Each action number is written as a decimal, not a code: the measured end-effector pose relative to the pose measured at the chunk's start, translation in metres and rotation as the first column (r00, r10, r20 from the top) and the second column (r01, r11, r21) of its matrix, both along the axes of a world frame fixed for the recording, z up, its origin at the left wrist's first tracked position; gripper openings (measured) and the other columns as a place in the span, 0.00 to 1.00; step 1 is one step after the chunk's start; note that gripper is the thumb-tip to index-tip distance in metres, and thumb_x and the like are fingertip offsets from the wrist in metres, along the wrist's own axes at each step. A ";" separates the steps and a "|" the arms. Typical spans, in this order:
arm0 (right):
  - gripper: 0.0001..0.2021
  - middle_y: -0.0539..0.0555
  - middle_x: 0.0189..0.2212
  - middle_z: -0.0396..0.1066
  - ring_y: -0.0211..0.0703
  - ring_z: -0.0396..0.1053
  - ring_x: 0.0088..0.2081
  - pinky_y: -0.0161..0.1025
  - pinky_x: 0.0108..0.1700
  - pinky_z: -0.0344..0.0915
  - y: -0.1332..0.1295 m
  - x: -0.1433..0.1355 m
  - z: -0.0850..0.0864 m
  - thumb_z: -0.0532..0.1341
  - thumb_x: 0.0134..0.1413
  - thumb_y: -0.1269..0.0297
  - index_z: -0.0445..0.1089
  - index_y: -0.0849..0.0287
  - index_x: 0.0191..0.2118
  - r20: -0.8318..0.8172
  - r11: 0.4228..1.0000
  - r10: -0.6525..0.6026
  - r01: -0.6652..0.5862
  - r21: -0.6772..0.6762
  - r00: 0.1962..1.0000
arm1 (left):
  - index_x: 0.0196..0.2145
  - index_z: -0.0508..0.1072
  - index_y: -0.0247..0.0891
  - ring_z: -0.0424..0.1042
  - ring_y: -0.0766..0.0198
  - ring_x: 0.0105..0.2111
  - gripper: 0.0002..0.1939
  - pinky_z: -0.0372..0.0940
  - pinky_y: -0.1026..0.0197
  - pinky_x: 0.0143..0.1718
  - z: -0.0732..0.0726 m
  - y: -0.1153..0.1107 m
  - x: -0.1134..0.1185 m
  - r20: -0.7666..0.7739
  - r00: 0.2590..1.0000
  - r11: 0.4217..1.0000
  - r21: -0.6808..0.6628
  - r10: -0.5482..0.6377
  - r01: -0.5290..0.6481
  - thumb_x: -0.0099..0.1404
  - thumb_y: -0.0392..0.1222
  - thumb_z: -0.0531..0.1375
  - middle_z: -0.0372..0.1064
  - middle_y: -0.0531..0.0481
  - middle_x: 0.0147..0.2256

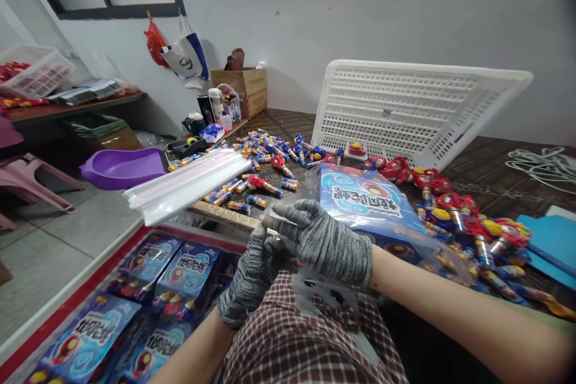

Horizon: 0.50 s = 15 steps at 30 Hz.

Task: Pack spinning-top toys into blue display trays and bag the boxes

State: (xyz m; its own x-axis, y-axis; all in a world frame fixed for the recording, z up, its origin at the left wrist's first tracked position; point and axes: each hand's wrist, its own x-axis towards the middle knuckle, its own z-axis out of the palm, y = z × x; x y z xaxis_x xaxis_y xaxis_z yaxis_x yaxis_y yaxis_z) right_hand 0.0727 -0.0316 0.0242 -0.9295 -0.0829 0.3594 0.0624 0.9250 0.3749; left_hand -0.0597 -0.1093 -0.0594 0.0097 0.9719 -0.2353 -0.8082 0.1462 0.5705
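Note:
Both hands wear grey knitted gloves with bare fingertips and meet in front of my lap, at the table's near edge. My left hand (252, 273) has its fingers bent and pressed together around something small that I cannot make out. My right hand (326, 241) lies across it, fingers stretched out to the left and touching the left fingertips. Right beside the right hand, a blue printed display box (366, 195) in clear plastic film rests on the table. Below and left of my hands, several similar blue boxes (184, 270) lie packed in a red-edged carton (105, 261).
Small candy-like tubes (265, 147) and red toys (454, 201) are strewn over the table. White plastic sheets (193, 183) overhang its left edge near a purple scoop (126, 168). A white crate (396, 108) leans on the wall. Blue cards (551, 246) lie far right.

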 end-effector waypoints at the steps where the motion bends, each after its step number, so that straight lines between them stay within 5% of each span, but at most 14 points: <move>1: 0.16 0.55 0.55 0.69 0.48 0.60 0.59 0.45 0.56 0.57 -0.001 -0.001 0.001 0.52 0.64 0.65 0.72 0.59 0.51 0.000 1.000 -0.001 0.001 0.016 1.000 | 0.35 0.76 0.35 0.76 0.55 0.39 0.20 0.68 0.55 0.46 0.002 0.000 0.000 0.035 0.999 1.000 -0.003 0.018 -0.018 0.61 0.57 0.60 0.76 0.49 0.30; 5: 0.16 0.59 0.53 0.71 0.48 0.60 0.59 0.44 0.59 0.54 -0.003 -0.001 0.004 0.53 0.62 0.68 0.72 0.67 0.49 -0.017 0.995 0.026 -0.025 0.096 1.000 | 0.40 0.76 0.35 0.75 0.59 0.40 0.18 0.68 0.58 0.48 0.010 0.001 0.002 0.093 0.995 1.000 0.017 0.023 -0.025 0.61 0.53 0.62 0.77 0.50 0.34; 10: 0.14 0.53 0.54 0.70 0.48 0.59 0.60 0.44 0.60 0.53 -0.001 0.006 -0.010 0.55 0.62 0.66 0.73 0.60 0.49 -0.084 0.996 0.047 -0.040 0.077 0.995 | 0.33 0.77 0.38 0.75 0.62 0.35 0.15 0.69 0.61 0.43 0.008 0.002 0.004 0.042 0.998 0.998 0.031 0.056 -0.058 0.57 0.53 0.65 0.76 0.53 0.32; 13: 0.12 0.52 0.52 0.72 0.47 0.61 0.58 0.47 0.59 0.53 0.008 -0.002 -0.022 0.56 0.61 0.68 0.73 0.58 0.47 -0.344 0.993 -0.106 0.082 -0.084 0.933 | 0.34 0.78 0.38 0.74 0.62 0.32 0.18 0.69 0.62 0.37 0.009 -0.003 0.006 -0.146 0.989 0.998 0.065 0.011 -0.001 0.54 0.55 0.67 0.76 0.51 0.31; 15: 0.09 0.54 0.47 0.75 0.49 0.65 0.54 0.49 0.58 0.56 0.013 -0.003 -0.020 0.57 0.60 0.68 0.75 0.58 0.39 -0.570 0.938 -0.299 0.127 -0.322 0.765 | 0.34 0.77 0.37 0.73 0.64 0.29 0.17 0.68 0.63 0.34 0.012 -0.008 0.006 -0.393 0.919 0.997 0.071 0.008 0.022 0.50 0.50 0.70 0.76 0.51 0.31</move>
State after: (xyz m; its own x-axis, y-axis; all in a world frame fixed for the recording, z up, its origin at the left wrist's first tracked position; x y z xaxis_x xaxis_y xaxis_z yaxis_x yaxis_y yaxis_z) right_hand 0.0700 -0.0181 0.0043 -0.4952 0.2626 0.8281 0.4018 0.9144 -0.0497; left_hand -0.0536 -0.1170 -0.0469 -0.0624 0.9866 -0.1506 -0.5158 0.0973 0.8512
